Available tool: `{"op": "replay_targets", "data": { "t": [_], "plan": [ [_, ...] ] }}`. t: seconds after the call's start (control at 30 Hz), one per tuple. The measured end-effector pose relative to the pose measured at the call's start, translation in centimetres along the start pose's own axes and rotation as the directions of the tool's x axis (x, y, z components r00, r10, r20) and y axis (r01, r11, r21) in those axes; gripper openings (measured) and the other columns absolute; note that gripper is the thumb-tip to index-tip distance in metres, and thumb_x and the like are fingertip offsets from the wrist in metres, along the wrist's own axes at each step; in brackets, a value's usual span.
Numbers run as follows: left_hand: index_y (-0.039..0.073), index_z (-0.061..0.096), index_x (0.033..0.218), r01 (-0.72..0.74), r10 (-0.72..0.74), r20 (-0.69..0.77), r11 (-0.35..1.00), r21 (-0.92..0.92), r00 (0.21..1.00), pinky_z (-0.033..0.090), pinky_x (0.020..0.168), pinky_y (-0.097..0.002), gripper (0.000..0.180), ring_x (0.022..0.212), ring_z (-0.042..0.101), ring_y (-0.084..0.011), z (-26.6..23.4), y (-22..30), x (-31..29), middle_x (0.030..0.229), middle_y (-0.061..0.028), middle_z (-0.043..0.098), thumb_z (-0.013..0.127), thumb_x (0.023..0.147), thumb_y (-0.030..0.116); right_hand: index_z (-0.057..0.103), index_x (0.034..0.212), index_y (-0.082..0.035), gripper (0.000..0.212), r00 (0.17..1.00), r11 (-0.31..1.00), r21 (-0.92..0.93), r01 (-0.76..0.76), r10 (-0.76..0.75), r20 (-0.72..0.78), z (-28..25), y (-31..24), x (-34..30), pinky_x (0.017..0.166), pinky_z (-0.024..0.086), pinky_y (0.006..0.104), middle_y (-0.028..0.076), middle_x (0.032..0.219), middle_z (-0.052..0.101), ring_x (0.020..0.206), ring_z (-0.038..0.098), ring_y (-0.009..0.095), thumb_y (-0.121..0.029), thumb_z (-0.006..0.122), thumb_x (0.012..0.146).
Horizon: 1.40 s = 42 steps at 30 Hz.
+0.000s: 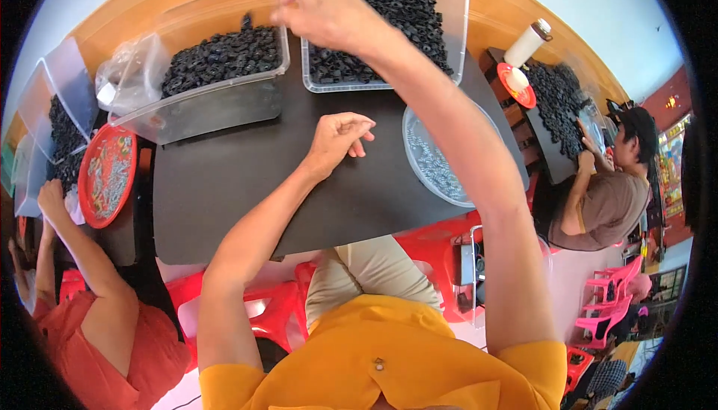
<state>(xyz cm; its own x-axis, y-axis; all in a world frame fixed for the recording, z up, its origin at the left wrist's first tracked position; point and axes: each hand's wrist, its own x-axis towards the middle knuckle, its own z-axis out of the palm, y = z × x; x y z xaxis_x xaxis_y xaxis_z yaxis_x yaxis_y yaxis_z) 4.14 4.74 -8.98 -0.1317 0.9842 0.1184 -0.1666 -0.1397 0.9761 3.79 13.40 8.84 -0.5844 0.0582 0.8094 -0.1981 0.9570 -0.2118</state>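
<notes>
My left hand is over the middle of the dark table, its fingers curled and the thumb pressed to them. Whatever it may hold is too small to make out. Stretched far forward, my right hand is slightly blurred, fingers apart and nothing visible in them. It is above the gap between two clear plastic bins. The left bin holds small black plastic parts; one black piece stands up above the heap near my right fingers. The right bin is piled with similar black parts.
A round clear tub of small metal pieces sits under my right forearm. On the left, a person in red works by a red tray and another bin. A person in brown sits at the right table, near a bottle.
</notes>
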Motion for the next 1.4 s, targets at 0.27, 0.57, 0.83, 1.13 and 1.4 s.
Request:
{"op": "replay_targets", "data": {
  "t": [0.27, 0.57, 0.83, 1.13, 1.4],
  "plan": [
    [-0.001, 0.063, 0.093, 0.009, -0.009, -0.001, 1.0, 0.019, 1.0, 0.041, 0.046, -0.0191, 0.02, 0.051, 0.054, -0.0081, 0.3, 0.3, -0.3, 0.075, -0.0082, 0.063, 0.058, 0.085, 0.017, 0.065, 0.085, -0.004, 0.016, 0.775, 0.859, -0.427, -0.284, 0.467, 0.425, -13.8, 0.6, -10.1, 0.068, 0.049, 0.0387, 0.016, 0.08, 0.063, 0.075, 0.062, 0.03, -0.01, 0.054, 0.074],
    [0.0, 0.064, 0.093, 0.023, -0.023, -0.004, 0.999, 0.034, 1.0, 0.04, 0.046, -0.0188, 0.019, 0.051, 0.053, -0.0072, 0.0, 0.2, -0.5, 0.075, -0.0077, 0.063, 0.058, 0.085, 0.016, 0.067, 0.085, -0.007, 0.023, 0.481, 0.605, -0.464, -0.647, 0.796, 0.366, -17.9, 1.6, -26.2, 0.065, 0.049, 0.0353, 0.012, 0.076, 0.062, 0.07, 0.061, 0.028, -0.001, 0.067, 0.063],
    [0.0, 0.063, 0.094, 0.019, -0.02, 0.018, 0.999, 0.045, 1.0, 0.041, 0.046, -0.0184, 0.021, 0.052, 0.054, -0.0072, 0.4, 0.0, -0.3, 0.075, -0.0077, 0.063, 0.058, 0.085, 0.018, 0.062, 0.083, -0.003, 0.018, 0.6, 0.653, -0.48, -0.587, 0.748, 0.284, -16.4, -0.1, -27.4, 0.065, 0.046, 0.0382, 0.013, 0.079, 0.059, 0.072, 0.059, 0.032, 0.001, 0.066, 0.066],
    [0.0, 0.063, 0.095, 0.007, -0.01, 0.037, 0.998, 0.067, 0.999, 0.041, 0.047, -0.0174, 0.022, 0.052, 0.054, -0.0061, 0.2, -0.1, -0.2, 0.076, -0.0075, 0.064, 0.057, 0.086, 0.019, 0.059, 0.083, -0.001, 0.014, 0.513, 0.567, -0.321, -0.758, 0.823, 0.242, -17.4, 0.2, -27.9, 0.059, 0.046, 0.0322, 0.01, 0.072, 0.059, 0.064, 0.058, 0.021, 0.0, 0.064, 0.07],
    [-0.001, 0.063, 0.093, 0.026, -0.028, 0.023, 0.997, 0.077, 0.999, 0.042, 0.046, -0.02, 0.021, 0.051, 0.055, -0.008, 0.3, 0.0, -0.2, 0.074, -0.0084, 0.063, 0.058, 0.085, 0.018, 0.061, 0.086, -0.001, 0.013, 0.653, 0.661, -0.22, -0.717, 0.748, 0.116, -15.5, 1.7, -21.4, 0.056, 0.044, 0.0291, 0.005, 0.065, 0.054, 0.06, 0.052, 0.012, -0.003, 0.06, 0.073]
  ]
}}
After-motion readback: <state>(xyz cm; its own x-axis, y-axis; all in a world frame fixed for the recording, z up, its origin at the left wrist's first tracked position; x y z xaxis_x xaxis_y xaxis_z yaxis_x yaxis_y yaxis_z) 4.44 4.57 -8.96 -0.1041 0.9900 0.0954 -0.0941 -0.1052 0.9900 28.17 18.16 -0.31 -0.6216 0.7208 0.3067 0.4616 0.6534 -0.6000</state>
